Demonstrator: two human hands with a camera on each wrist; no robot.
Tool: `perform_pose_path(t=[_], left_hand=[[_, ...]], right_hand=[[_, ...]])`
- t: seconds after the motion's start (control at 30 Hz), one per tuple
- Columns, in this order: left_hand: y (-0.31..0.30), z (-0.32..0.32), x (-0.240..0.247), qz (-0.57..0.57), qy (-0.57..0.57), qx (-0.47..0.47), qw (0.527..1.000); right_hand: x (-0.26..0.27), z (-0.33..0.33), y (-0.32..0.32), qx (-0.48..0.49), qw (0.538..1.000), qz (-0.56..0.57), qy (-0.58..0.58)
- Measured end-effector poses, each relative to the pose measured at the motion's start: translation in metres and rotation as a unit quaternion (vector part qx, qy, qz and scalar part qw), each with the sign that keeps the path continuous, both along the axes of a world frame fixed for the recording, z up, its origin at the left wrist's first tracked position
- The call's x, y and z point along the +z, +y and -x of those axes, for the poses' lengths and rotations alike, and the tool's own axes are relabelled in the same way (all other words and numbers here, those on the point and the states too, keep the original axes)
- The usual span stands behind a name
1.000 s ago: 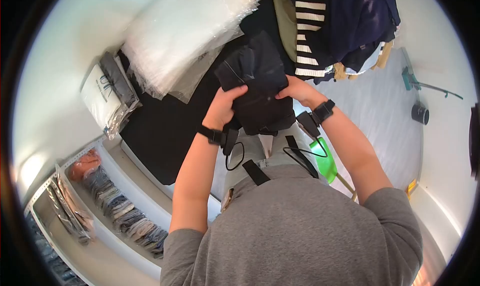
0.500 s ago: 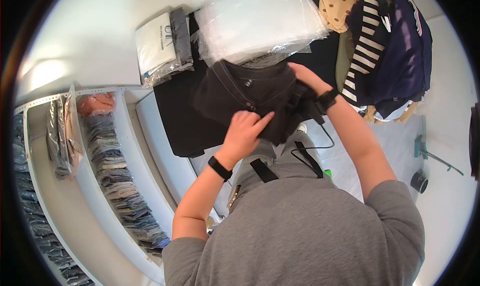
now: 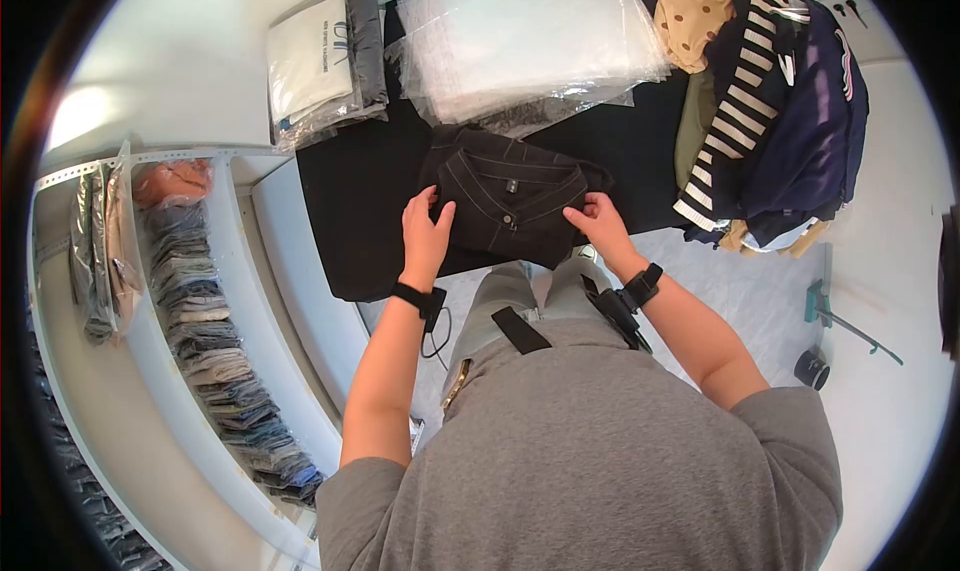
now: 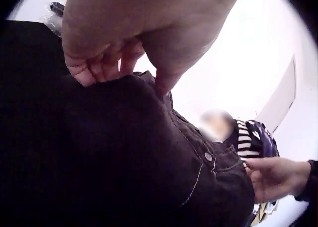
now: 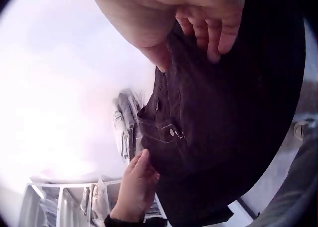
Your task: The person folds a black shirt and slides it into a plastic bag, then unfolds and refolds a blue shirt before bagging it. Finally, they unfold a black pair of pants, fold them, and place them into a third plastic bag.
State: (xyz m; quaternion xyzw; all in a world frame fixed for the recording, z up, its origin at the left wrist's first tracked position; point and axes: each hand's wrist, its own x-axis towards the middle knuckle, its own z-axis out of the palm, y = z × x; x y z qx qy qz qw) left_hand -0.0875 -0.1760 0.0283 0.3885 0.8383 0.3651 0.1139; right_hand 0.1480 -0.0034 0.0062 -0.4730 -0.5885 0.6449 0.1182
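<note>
A folded dark button-front top [image 3: 478, 226] with pale stitching lies at the front of the black table [image 3: 340, 221], its neckline facing up. A small label [image 3: 512, 186] shows inside the neck, and a round button [image 3: 508, 220] sits below it. My left hand [image 3: 427, 236] pinches the left side of the top between thumb and fingers. At the right side my right hand [image 3: 605, 233] holds the fabric near the collar. In the left wrist view, the thumb and fingers [image 4: 102, 70] straddle a raised fold. The right wrist view shows the button placket [image 5: 161, 131] between both hands.
Clear plastic bags [image 3: 530, 46] are stacked behind the top. Packaged garments [image 3: 325, 66] lie at the back left. Clothes [image 3: 800, 131], including a striped piece, are heaped at the right. Shelves [image 3: 235, 231] of bagged clothing stand left, and a green-headed tool [image 3: 820, 306] is on the right.
The folded dark bundle held close to the body has been turned over and lowered onto the table, showing its neckline and button. My left hand has moved from the front to its left side.
</note>
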Motion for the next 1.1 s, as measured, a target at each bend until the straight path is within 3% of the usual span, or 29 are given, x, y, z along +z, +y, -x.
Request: perform_pose_path(t=[0.03, 0.1, 0.13, 0.2, 0.27, 0.33, 0.4, 0.43, 0.5, 0.53, 0.63, 0.7, 0.73, 0.77, 0.83, 0.97, 1.03, 1.1], left_hand=[[0.004, 0.004, -0.007, 0.019, -0.073, 0.030, 0.997], [0.009, 0.010, -0.010, 0.026, -0.081, 0.020, 0.996], [0.011, 0.013, -0.001, 0.064, -0.083, -0.011, 0.994], [0.017, 0.013, 0.013, 0.103, -0.088, -0.049, 0.990], [0.020, 0.009, 0.022, -0.034, -0.133, -0.031, 0.990], [0.029, 0.014, 0.020, -0.051, -0.137, -0.031, 0.989], [0.039, 0.020, 0.013, -0.039, -0.093, -0.034, 0.994], [0.045, 0.023, 0.003, -0.038, -0.094, -0.037, 0.994], [0.057, 0.026, -0.014, 0.056, -0.049, -0.017, 0.997], [0.062, 0.026, -0.020, 0.120, -0.041, -0.009, 0.992], [0.069, 0.027, -0.025, 0.162, -0.024, -0.006, 0.987], [0.068, 0.027, -0.026, 0.154, -0.026, -0.005, 0.988], [0.066, 0.027, -0.027, 0.147, -0.028, -0.003, 0.989], [0.066, 0.027, -0.028, 0.145, -0.027, -0.003, 0.989], [0.066, 0.027, -0.029, 0.143, -0.015, -0.003, 0.990], [0.065, 0.024, -0.026, 0.155, -0.008, 0.012, 0.988], [0.062, 0.024, -0.027, 0.151, -0.005, 0.020, 0.988], [0.054, 0.023, -0.030, 0.140, -0.019, 0.018, 0.990]], right_hand=[[0.008, 0.002, -0.001, 0.000, 1.000, 0.000, 0.000], [0.024, 0.002, 0.000, 0.046, 0.992, 0.118, 0.024], [0.025, 0.002, -0.001, 0.040, 0.992, 0.119, 0.023], [0.026, 0.001, -0.005, 0.108, 0.993, 0.013, 0.035], [0.042, 0.011, -0.010, 0.048, 0.995, -0.004, 0.091], [0.040, 0.015, -0.012, -0.010, 0.989, -0.021, 0.146], [0.014, 0.019, -0.007, -0.070, 0.992, -0.104, 0.010], [0.007, 0.022, -0.005, -0.073, 0.992, -0.103, 0.009], [-0.004, 0.027, 0.001, -0.051, 0.982, -0.114, -0.140], [-0.007, 0.029, 0.006, -0.053, 0.982, -0.114, -0.141], [0.002, 0.035, 0.012, -0.022, 0.974, -0.082, -0.211], [0.024, 0.039, 0.010, -0.122, 0.932, -0.305, -0.151], [0.033, 0.045, 0.013, -0.089, 0.909, -0.395, -0.101], [0.040, 0.053, 0.016, -0.090, 0.908, -0.396, -0.100], [0.048, 0.075, 0.022, 0.123, 0.877, -0.462, -0.039], [0.027, 0.111, 0.026, 0.193, 0.817, -0.521, -0.153], [0.027, 0.127, 0.034, 0.304, 0.847, -0.342, -0.271], [0.029, 0.132, 0.037, 0.317, 0.845, -0.326, -0.280]])
